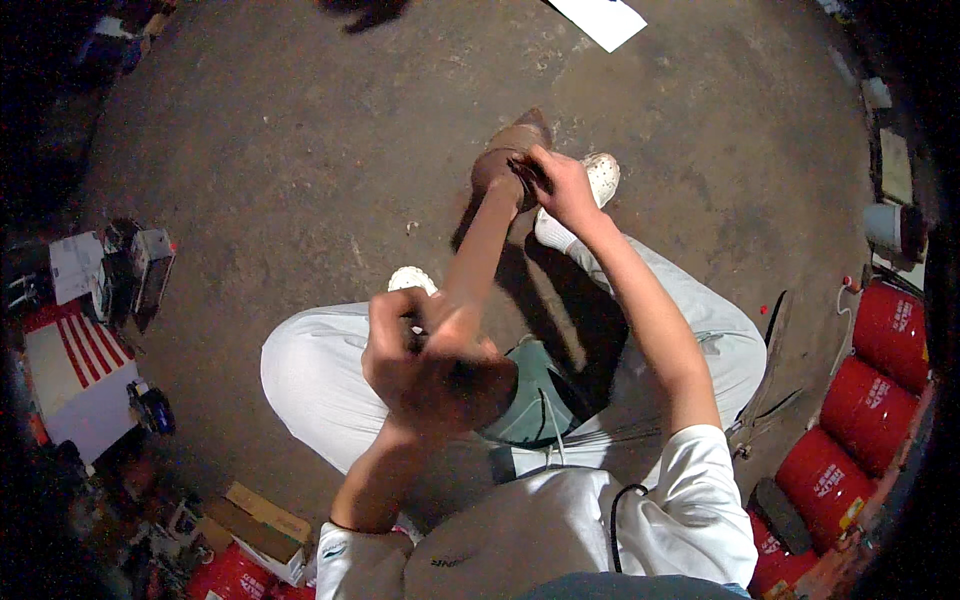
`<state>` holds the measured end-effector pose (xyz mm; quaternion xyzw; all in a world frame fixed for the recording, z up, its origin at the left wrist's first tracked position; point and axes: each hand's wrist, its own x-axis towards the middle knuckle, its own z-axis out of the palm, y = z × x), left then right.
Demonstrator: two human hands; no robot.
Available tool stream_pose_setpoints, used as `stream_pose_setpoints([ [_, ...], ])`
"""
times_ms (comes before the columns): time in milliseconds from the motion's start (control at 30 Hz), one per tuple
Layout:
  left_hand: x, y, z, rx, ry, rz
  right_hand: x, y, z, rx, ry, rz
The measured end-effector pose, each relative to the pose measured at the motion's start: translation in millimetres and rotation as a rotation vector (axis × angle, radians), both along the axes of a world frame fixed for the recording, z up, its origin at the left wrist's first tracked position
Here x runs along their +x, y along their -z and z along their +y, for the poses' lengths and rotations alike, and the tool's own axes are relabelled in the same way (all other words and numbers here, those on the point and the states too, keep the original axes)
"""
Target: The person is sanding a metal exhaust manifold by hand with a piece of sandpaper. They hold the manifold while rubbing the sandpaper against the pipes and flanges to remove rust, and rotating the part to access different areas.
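Left hand (425, 345): blurred, closed around the near end of a brown-handled tool (482, 245), which extends forward between the white shoes (603, 182). Right hand (565, 190): fingers bent at the tool's brown head; whether they grip cannot be told. Floor's (300, 180) right edge: red drums (868, 412), white lettering, contents hidden. Floor's lower-left corner: cardboard box (255, 522), contents indistinct.

Tool (488, 225) between the shoes (604, 178)
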<state>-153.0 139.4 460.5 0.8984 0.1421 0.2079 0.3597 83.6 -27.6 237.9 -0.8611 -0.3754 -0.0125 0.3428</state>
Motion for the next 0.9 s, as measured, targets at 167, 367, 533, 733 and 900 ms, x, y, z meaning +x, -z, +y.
stream_pose_setpoints([
  [167,7,-4,-4,0.05,0.122,-0.083,46,-32,43,-0.079,0.12,-0.091],
  [367,7,-19,2,0.169,0.023,0.055,18,-66,25,0.112,0.029,0.007],
  [533,7,-19,4,0.159,0.005,0.034,-18,-14,6,0.025,0.064,0.038],
  [733,10,-14,-6,0.148,0.044,0.027,29,-32,50,-0.085,0.207,-0.034],
  [900,9,-5,5,0.177,-0.036,-0.04,0,-42,19,0.206,0.219,0.023],
])
